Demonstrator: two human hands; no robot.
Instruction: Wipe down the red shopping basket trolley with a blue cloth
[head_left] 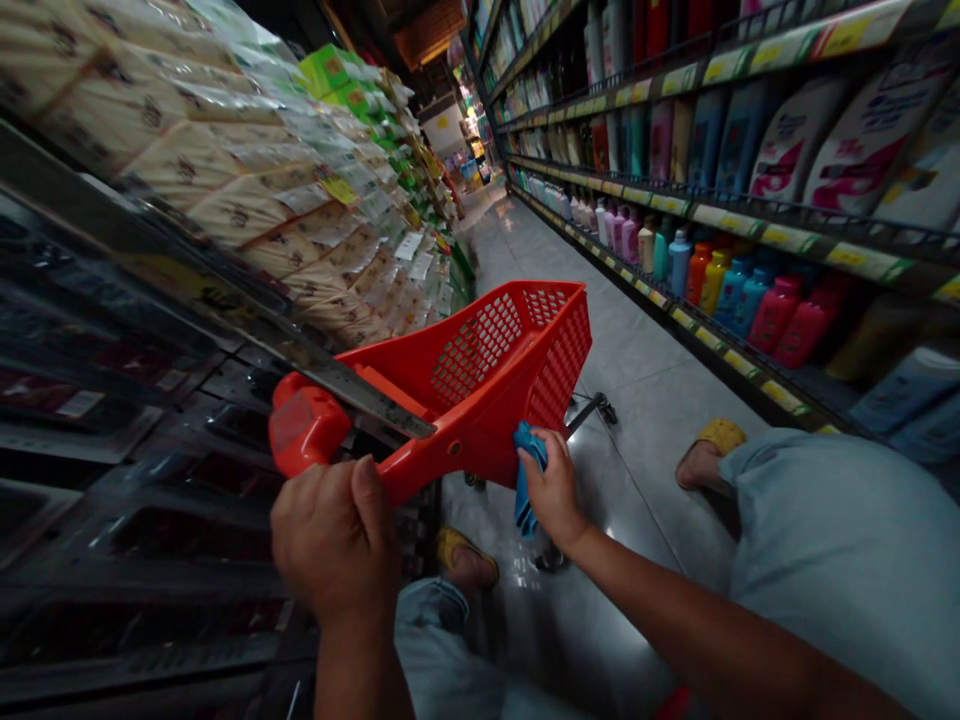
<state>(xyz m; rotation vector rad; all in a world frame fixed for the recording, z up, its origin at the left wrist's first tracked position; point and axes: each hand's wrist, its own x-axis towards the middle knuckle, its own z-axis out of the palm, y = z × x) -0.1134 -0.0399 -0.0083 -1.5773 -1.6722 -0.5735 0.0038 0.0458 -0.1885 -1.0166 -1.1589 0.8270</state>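
Observation:
A red plastic shopping cart (480, 440) stands tilted in view before me, its latticed basket pointing up the aisle. My left hand (334, 545) is wrapped round the cart's handle, just below a chunky red block (307, 425) at its end. Against the outer side of the basket, my right hand (555, 490) presses a folded blue cloth (527, 480), with fingers closed over it. The basket's inside shows only in part; I see no goods in it. Parts of the wheels (600, 405) show under the basket.
Shelves of shampoo and other bottles (712, 280) line the right side. Stacked plastic-wrapped packs (247, 190) rise at left above a metal shelf edge (187, 270), close to the cart. Grey tiled floor (517, 240) runs between them. Yellow shoes (457, 550) show beside the cart.

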